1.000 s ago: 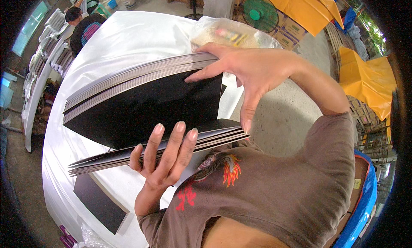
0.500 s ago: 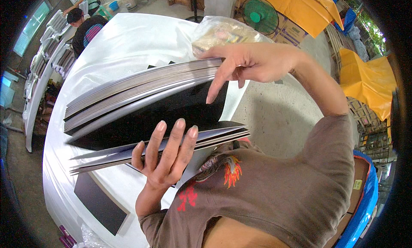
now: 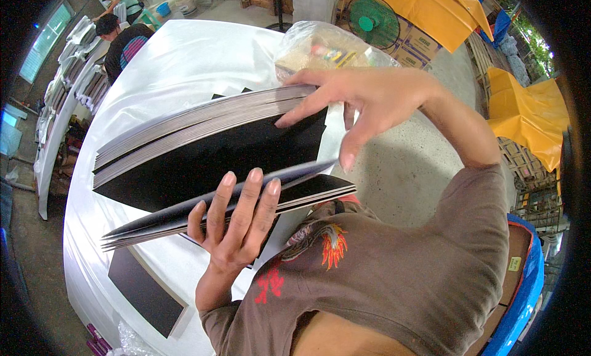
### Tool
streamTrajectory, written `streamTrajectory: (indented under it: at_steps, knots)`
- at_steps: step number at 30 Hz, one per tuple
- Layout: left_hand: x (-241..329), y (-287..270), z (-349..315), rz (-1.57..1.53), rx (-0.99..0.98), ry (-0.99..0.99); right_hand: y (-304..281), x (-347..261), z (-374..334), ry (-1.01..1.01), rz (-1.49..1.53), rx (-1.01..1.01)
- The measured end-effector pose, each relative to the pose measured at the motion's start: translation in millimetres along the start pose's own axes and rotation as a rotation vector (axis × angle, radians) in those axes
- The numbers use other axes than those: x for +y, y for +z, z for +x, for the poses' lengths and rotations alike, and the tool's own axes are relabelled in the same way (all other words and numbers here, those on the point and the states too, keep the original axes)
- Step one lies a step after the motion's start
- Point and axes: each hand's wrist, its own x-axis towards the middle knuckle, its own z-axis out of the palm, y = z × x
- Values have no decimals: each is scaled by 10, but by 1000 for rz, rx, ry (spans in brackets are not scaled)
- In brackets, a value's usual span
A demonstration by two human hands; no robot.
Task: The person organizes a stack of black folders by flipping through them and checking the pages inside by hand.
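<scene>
A thick pack of black sheets with pale edges is parted like an open book, into a far stack (image 3: 209,153) and a thinner near stack (image 3: 308,199). My left hand (image 3: 237,226) grips the near stack, fingers laid over its face and the thumb hidden. Over the right end of the far stack is my right hand (image 3: 375,97), with one finger against its black face and another along its upper edge. The right thumb points down beside the corner of a bent sheet (image 3: 301,171) rising from the near stack.
White cloth (image 3: 203,54) covers the table beneath. A black board (image 3: 148,291) lies at its near left, and a clear plastic bag (image 3: 332,45) at the far side. Beyond stand a green fan (image 3: 372,22) and cartons (image 3: 418,45). A person (image 3: 123,45) sits at far left.
A bent sheet has come away from the far stack toward the near one. My right thumb has swung down toward me, and the right fingers have spread. My left hand stays nearly still.
</scene>
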Motion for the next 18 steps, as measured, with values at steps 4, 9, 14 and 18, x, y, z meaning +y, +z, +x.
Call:
streamTrajectory:
  at_steps: [4, 9, 14, 18]
  knots:
    - [14, -4, 46, -15, 8, 3, -63, 106, 40, -136, -29, -85]
    - [6, 28, 29, -19, 18, -8, 15, -44, -37, -16, -93, -4]
    - [-2, -18, 0, -6, 23, -7, 54, -62, -17, -11, -219, -16]
    - [-3, 15, -17, -19, 38, 0, 67, -54, 7, 34, -221, -19]
